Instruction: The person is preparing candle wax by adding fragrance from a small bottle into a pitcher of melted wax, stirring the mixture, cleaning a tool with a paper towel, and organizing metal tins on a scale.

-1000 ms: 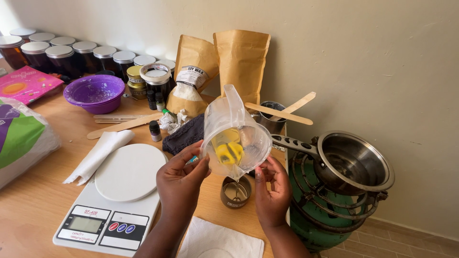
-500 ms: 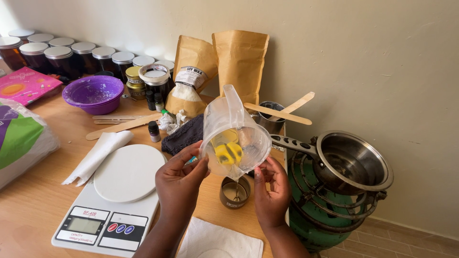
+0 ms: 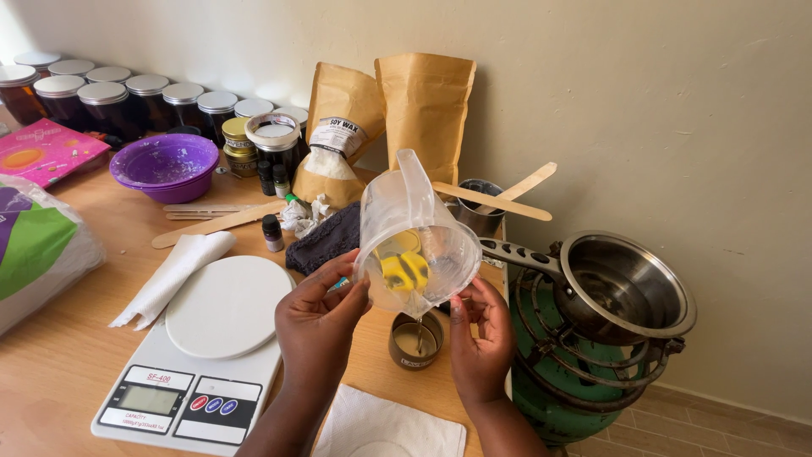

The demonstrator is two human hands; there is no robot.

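Note:
A clear plastic jug [image 3: 413, 245] is tipped forward, a thin stream of pale yellow liquid running from its spout into a small dark tin [image 3: 416, 340] on the wooden table [image 3: 76, 347]. My left hand [image 3: 320, 317] grips the jug's left side. My right hand [image 3: 480, 337] steadies its lower right rim, just beside the tin. A yellow clip-like piece shows through the jug's wall.
A white kitchen scale [image 3: 199, 351] stands left of my hands, a white napkin [image 3: 391, 427] lies at the near edge. A steel pan [image 3: 622, 288] sits on a green gas burner [image 3: 562, 381] at right. Behind are brown pouches [image 3: 423, 110], a purple bowl [image 3: 165, 165], dark jars [image 3: 127, 97], wooden sticks [image 3: 491, 201].
The jug stays tipped and the stream keeps running into the tin. Both hands hold almost still.

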